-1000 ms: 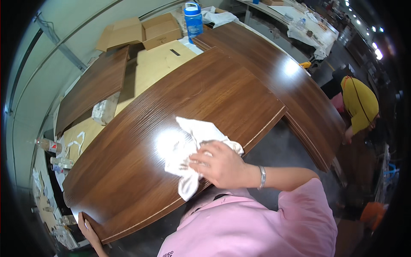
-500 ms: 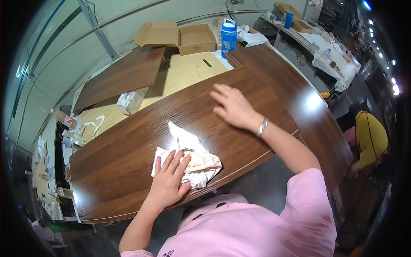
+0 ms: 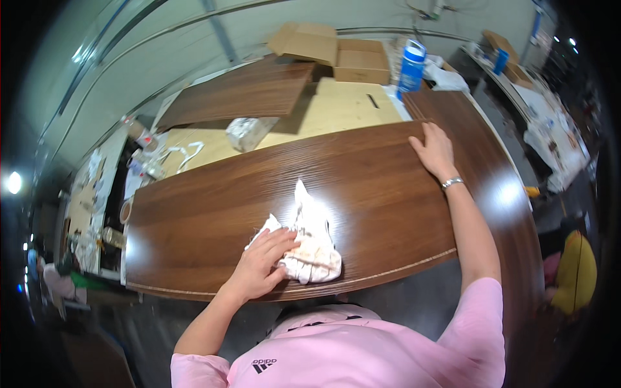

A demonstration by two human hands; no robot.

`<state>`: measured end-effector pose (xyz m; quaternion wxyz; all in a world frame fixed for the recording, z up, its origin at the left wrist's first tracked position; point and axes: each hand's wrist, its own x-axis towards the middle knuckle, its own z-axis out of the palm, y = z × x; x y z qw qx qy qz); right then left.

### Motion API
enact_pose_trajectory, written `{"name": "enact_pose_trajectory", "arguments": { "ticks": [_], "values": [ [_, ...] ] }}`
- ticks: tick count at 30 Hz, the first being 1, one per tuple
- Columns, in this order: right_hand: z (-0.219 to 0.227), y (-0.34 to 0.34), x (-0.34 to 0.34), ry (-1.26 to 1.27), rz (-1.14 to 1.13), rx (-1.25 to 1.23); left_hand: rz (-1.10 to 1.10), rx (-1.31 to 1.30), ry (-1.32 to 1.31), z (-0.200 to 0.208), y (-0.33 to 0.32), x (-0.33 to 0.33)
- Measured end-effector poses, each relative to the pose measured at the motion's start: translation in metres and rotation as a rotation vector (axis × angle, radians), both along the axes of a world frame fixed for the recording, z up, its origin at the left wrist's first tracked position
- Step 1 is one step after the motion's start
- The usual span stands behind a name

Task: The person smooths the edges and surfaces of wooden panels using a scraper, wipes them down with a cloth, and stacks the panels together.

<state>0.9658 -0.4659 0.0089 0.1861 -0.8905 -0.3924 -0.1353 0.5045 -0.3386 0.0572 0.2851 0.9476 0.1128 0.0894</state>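
Since the earlier frame the right hand [image 3: 435,150] has slid farther out and now lies flat, fingers spread and grasping nothing, close to the far edge of the dark brown wood-grain curved panel [image 3: 362,174], while the left hand [image 3: 262,264] has kept its place on the crumpled white stained cloth [image 3: 312,242]. That left hand lies palm down on the cloth's left part, fingers loosely spread over it and pressing rather than clenched. The cloth lies on the panel near its near edge, a little left of the middle, with one corner sticking up toward the far side.

The near edge of the panel runs in a shallow curve with a pale line along it, just in front of the person's pink shirt. Between the two hands the glossy surface is bare, and so is the stretch to the left of the cloth. Beyond the far edge lies a pale plywood tabletop [image 3: 336,110] with a small wrapped bundle [image 3: 249,131] on it, a second dark panel [image 3: 242,92], brown cardboard boxes [image 3: 336,52] and a blue bottle [image 3: 411,66]
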Motion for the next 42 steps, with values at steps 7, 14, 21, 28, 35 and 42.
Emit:
{"name": "enact_pose_trajectory", "arguments": {
  "ticks": [7,14,21,28,35,42],
  "values": [
    [0.007,0.005,0.076,0.463,-0.196,0.108,0.529,-1.208,-0.377,-0.022,-0.05,-0.152],
    [-0.019,0.037,0.114,0.51,-0.251,0.248,0.888,-1.427,-0.541,-0.042,-0.097,-0.139],
    [-0.047,0.018,0.166,0.648,-0.12,0.563,0.947,-0.532,-0.543,-0.014,-0.072,-0.137],
    [-0.016,0.003,0.117,0.555,-0.001,0.201,0.223,0.362,-0.265,-0.003,-0.037,-0.001],
    [-0.011,-0.03,0.045,0.246,-0.204,0.038,0.494,0.488,-0.044,-0.019,0.041,-0.082],
    [-0.007,-0.017,0.055,0.245,-0.236,-0.011,1.521,0.612,-0.07,-0.029,0.047,-0.34]
  ]
}}
